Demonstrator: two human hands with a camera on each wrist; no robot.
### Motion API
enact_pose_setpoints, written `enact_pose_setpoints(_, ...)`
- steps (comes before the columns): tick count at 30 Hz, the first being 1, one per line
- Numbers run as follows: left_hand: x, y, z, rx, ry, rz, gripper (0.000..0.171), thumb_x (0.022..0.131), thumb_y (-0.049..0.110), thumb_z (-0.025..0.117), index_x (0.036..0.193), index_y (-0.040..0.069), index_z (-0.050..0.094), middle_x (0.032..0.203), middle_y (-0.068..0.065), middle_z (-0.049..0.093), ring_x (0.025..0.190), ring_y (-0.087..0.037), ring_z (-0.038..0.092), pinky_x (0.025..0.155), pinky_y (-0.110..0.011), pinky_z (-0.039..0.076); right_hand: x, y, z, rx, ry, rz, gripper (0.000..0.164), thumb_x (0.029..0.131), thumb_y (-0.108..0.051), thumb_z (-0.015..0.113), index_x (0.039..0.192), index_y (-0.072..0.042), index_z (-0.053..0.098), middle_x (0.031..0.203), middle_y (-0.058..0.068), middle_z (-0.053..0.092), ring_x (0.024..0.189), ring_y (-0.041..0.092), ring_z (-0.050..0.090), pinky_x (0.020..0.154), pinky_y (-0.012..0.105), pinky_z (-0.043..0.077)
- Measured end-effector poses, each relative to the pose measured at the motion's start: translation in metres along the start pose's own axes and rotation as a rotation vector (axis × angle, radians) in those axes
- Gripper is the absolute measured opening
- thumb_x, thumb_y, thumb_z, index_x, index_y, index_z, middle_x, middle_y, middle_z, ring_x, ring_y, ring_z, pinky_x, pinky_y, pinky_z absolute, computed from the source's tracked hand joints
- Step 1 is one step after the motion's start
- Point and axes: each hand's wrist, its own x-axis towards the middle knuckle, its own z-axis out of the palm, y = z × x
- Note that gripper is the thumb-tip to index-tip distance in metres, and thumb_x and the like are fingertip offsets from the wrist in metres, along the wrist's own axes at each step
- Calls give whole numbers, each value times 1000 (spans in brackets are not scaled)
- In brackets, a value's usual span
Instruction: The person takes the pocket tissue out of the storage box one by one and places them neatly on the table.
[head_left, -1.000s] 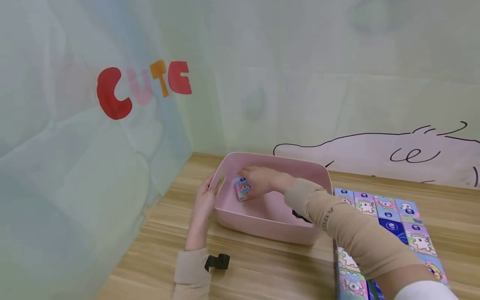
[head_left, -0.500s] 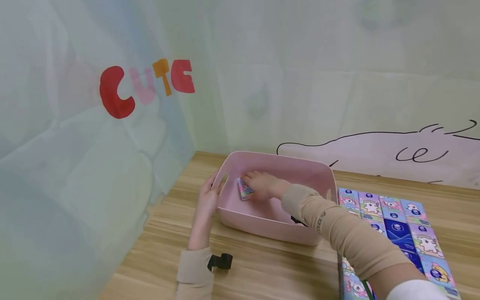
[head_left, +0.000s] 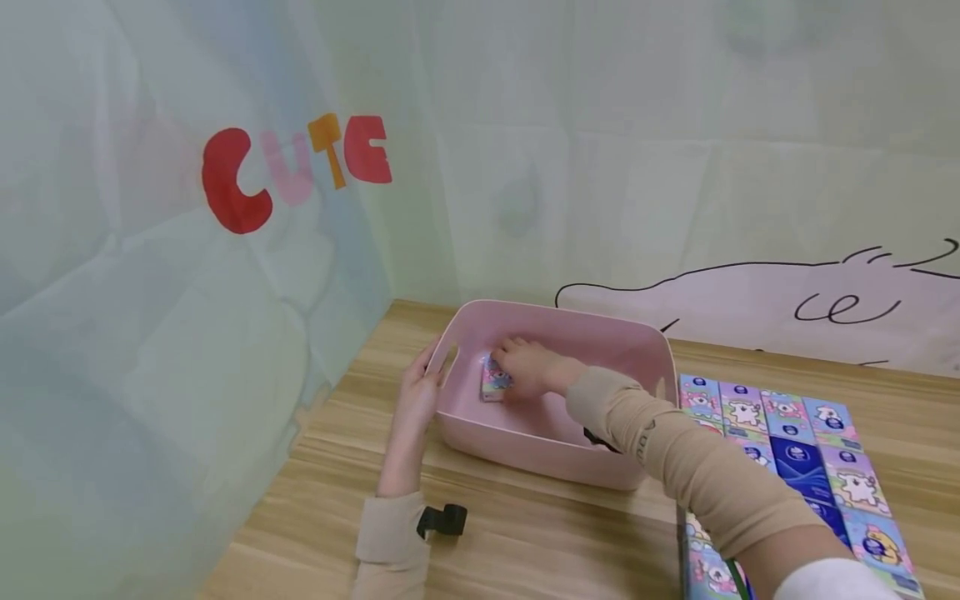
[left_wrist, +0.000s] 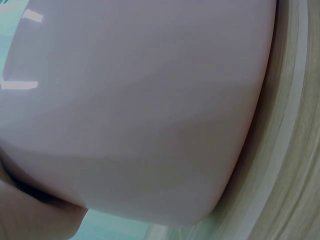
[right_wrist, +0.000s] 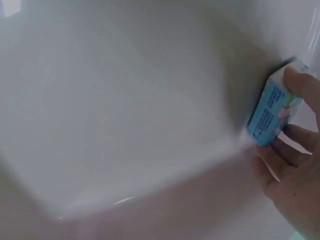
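Observation:
A pink plastic storage bin point(head_left: 525, 454) sits on the wooden table. My left hand point(head_left: 415, 400) grips its left end at the handle hole; in the left wrist view the bin's outer wall point(left_wrist: 150, 100) fills most of the picture, with a bit of the hand at lower left. Inside the bin, my right hand point(head_left: 536, 367) holds a small pocket tissue pack point(head_left: 495, 383) low by the left end. The right wrist view shows the blue-sided tissue pack point(right_wrist: 265, 115) right at the bin floor's edge, thumb on one side and fingertips on the other.
Right of the bin lies a block of several printed tissue packs point(head_left: 855, 483), pastel and dark blue, partly covered by the right sleeve point(head_left: 697, 458). Decorated sheets point(head_left: 510, 167) stand behind and at left. Wooden tabletop point(head_left: 540, 542) shows in front of the bin.
The tissue pack has gone from tilted in the right hand to low at the bin's left end. The left hand keeps its grip on the bin. The head view has shifted slightly.

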Motion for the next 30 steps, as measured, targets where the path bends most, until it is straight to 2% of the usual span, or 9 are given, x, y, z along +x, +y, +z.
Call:
enact_pose_setpoints(5,-2,1,1,-21,7,-12,52,94,-2,39,145,6,41,153,-14,38,146,-31,27,121,-50,20,-6,0,-8,-35,-2,-30,71,80,-37,74,134,2,48,129,16,50,118,31,45,101,47,43)
enact_pose_setpoints(9,-3,3,0,-20,-1,-27,50,97,2,39,147,8,39,153,-11,38,147,-29,25,122,-50,17,-16,1,-21,-81,28,-53,72,77,-40,76,130,2,51,124,14,50,114,29,43,94,45,45)
enact_pose_setpoints(16,-2,1,-1,-23,-25,-21,49,99,5,37,148,7,36,152,-12,40,147,-27,24,123,-48,15,-46,6,-54,-63,124,-107,70,72,-35,77,129,-2,52,121,12,50,112,27,44,98,44,43)
enact_pose_setpoints(24,-4,0,0,-17,-13,-29,50,98,5,38,148,9,37,156,-10,33,148,-29,22,122,-50,14,-96,12,-79,18,253,-124,73,68,-30,79,130,-3,54,115,8,51,102,21,46,87,34,45)
enact_pose_setpoints(30,-4,2,1,-8,-5,-33,49,98,5,38,148,7,37,156,-11,33,148,-30,22,122,-50,15,-147,17,-86,43,263,-102,78,70,-33,81,136,-6,49,118,3,49,106,17,44,86,30,47)
